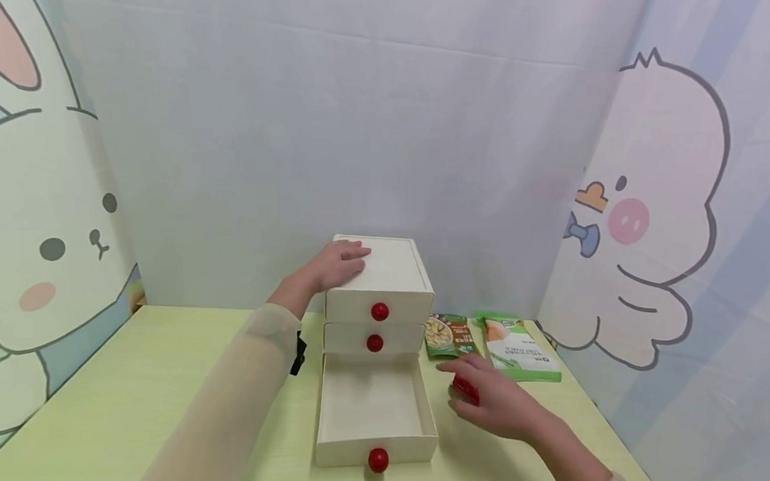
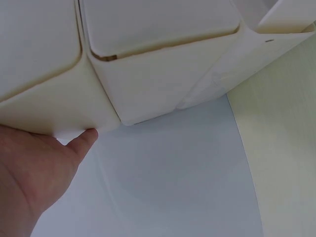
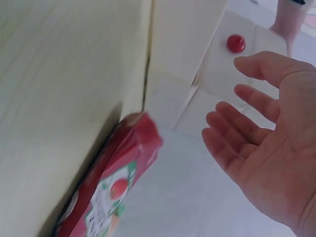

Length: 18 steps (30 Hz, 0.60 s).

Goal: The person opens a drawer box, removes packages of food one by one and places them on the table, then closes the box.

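Note:
A small white drawer cabinet (image 1: 396, 269) with red round knobs stands on the table. Its bottom drawer (image 1: 376, 408) is pulled far out, and nothing lies inside. My left hand (image 1: 337, 265) rests on the cabinet's top at the left; the left wrist view shows its thumb against the cabinet's edge (image 2: 59, 111). To the right of the drawer, my right hand (image 1: 494, 402) hovers with fingers spread and bent a little, holding nothing. A red packet (image 3: 118, 182) lies on the table below it, mostly covered by the hand in the head view.
Behind my right hand lie a brown and green food packet (image 1: 449, 335) and a white packet with green edges (image 1: 521, 349). The pale yellow-green table (image 1: 189, 374) meets a printed curtain (image 1: 472, 156) at the back and sides.

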Each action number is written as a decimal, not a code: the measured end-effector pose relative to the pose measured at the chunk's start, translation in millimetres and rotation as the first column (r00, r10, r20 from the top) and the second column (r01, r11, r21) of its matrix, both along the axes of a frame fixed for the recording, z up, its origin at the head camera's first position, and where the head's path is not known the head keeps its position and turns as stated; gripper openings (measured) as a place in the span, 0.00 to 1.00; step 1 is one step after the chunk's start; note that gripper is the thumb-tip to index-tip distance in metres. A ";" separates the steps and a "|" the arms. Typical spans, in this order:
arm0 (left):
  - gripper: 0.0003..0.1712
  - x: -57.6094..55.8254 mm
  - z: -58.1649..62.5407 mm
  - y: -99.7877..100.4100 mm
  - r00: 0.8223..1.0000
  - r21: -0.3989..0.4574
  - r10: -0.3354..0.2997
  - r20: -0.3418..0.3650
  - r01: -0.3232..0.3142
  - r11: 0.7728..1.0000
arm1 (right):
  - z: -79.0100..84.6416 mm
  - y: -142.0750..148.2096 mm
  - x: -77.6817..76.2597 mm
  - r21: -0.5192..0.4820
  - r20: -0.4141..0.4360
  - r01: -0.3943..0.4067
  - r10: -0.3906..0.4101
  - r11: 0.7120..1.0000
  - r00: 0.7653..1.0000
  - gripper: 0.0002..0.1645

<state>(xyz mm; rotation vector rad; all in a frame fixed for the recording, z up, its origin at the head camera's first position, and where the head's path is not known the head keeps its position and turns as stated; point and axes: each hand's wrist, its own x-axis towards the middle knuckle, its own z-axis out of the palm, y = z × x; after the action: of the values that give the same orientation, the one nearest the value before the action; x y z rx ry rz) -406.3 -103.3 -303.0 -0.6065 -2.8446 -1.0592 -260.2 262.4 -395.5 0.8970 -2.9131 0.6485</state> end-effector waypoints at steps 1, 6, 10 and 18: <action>0.34 0.3 0.2 0.2 1.000 -0.001 0.001 0.001 -0.001 1.000 | 1.4 -3.9 2.4 -0.009 0.015 -0.020 0.020 1.000 1.000 0.29; 0.33 2.4 1.0 0.4 1.000 -0.001 0.000 0.010 0.000 1.000 | 8.6 -19.4 14.8 -0.039 0.108 -0.096 0.100 0.995 0.989 0.29; 0.33 3.3 1.0 0.4 1.000 -0.003 0.001 0.008 -0.001 1.000 | 14.2 -30.3 24.2 -0.055 0.182 -0.150 0.157 0.987 0.971 0.29; 0.34 4.6 1.1 0.8 1.000 -0.018 0.002 -0.007 -0.003 1.000 | 11.3 -48.2 39.9 -0.058 0.271 -0.220 0.227 0.974 0.935 0.28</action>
<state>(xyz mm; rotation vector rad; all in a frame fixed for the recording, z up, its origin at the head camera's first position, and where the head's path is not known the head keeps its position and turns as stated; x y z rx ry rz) -401.7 -102.5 -301.9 -0.6067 -2.8511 -1.0297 -220.3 214.2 -384.2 1.2427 -3.0561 0.8925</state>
